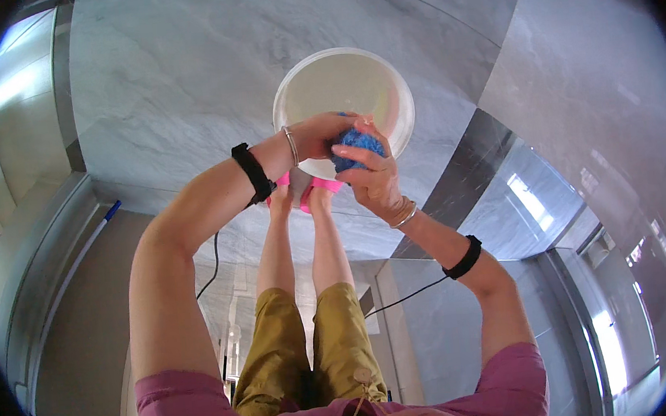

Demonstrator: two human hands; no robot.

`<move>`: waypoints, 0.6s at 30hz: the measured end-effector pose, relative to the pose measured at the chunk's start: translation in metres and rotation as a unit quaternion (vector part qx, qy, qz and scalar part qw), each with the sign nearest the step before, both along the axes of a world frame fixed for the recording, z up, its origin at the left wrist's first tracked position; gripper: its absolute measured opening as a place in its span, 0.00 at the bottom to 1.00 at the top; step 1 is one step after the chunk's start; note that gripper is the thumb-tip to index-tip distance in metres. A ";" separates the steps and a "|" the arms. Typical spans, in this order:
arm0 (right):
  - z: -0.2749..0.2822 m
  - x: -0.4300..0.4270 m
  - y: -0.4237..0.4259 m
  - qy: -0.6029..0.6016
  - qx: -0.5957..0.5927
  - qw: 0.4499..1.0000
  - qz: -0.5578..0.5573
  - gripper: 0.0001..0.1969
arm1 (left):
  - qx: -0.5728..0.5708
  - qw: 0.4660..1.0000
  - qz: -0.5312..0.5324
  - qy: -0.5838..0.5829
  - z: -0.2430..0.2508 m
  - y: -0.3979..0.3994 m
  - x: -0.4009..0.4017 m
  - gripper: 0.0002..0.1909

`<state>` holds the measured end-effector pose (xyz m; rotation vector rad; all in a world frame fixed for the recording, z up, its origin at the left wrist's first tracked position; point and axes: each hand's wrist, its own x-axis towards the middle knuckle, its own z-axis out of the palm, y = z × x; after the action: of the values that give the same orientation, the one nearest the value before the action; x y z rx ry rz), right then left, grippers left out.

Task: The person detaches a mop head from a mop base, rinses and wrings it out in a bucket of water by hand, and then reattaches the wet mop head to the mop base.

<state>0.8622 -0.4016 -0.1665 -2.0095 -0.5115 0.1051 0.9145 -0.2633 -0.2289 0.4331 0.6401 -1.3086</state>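
Observation:
A bunched blue cloth (357,146) is squeezed between both hands, above the near edge of a round white bucket (407,109). My left hand (326,132) closes on the cloth from the left; part of its fingers is hidden behind the bundle. From the right, my right hand (372,172) wraps its fingers around the same cloth. The bucket stands on the floor and appears to hold cloudy liquid, with a pinkish and yellowish patch at its right inner side. Each wrist bears a bracelet, and a black strap sits on each forearm.
Grey marble-look floor tiles (178,73) surround the bucket, crossed by a dark tile strip (455,179) at the right. Pink slippers (325,185) are on the feet just below the bucket. A long pole with a blue end (112,211) leans at the left. Thin black cables run from the forearm straps.

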 end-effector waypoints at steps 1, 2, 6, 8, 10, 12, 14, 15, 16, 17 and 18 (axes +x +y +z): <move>-0.001 -0.001 0.002 0.001 0.001 1.000 0.001 0.04 | 0.001 1.000 0.001 0.001 -0.002 0.001 0.001 0.12; -0.003 -0.002 0.004 -0.016 0.003 0.999 0.036 0.04 | 0.010 0.998 -0.049 -0.026 -0.004 0.003 0.002 0.13; -0.008 0.002 0.008 -0.069 -0.009 0.990 0.121 0.06 | 0.051 0.985 -0.132 -0.101 -0.004 -0.005 0.009 0.15; -0.012 0.006 0.012 -0.094 -0.011 0.982 0.163 0.06 | 0.078 0.973 -0.185 -0.111 -0.008 -0.008 0.011 0.14; -0.018 0.004 0.015 -0.145 -0.038 0.961 0.232 0.05 | 0.140 0.935 -0.250 -0.208 -0.010 -0.015 0.010 0.15; -0.027 0.003 0.014 -0.160 -0.062 0.942 0.288 0.04 | 0.180 0.888 -0.316 -0.282 -0.012 -0.026 0.014 0.17; -0.038 0.003 0.012 -0.173 -0.087 0.919 0.343 0.03 | 0.216 0.829 -0.376 -0.353 -0.013 -0.034 0.018 0.20; -0.042 0.003 0.016 -0.145 -0.093 0.912 0.371 0.03 | 0.245 0.812 -0.381 -0.368 -0.018 -0.034 0.016 0.21; -0.046 0.004 0.020 -0.117 -0.099 0.904 0.398 0.04 | 0.274 0.793 -0.385 -0.384 -0.022 -0.034 0.014 0.23; -0.049 0.005 0.022 -0.118 -0.097 0.904 0.400 0.04 | 0.276 0.794 -0.385 -0.382 -0.026 -0.034 0.012 0.23; -0.050 0.008 0.024 -0.124 -0.128 0.886 0.428 0.05 | 0.291 0.787 -0.379 -0.390 -0.026 -0.035 0.013 0.22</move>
<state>0.8701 -0.3780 -0.2161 -1.9081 -1.6012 0.4776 0.9278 -0.2987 -0.2551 1.7871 0.1116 -1.4673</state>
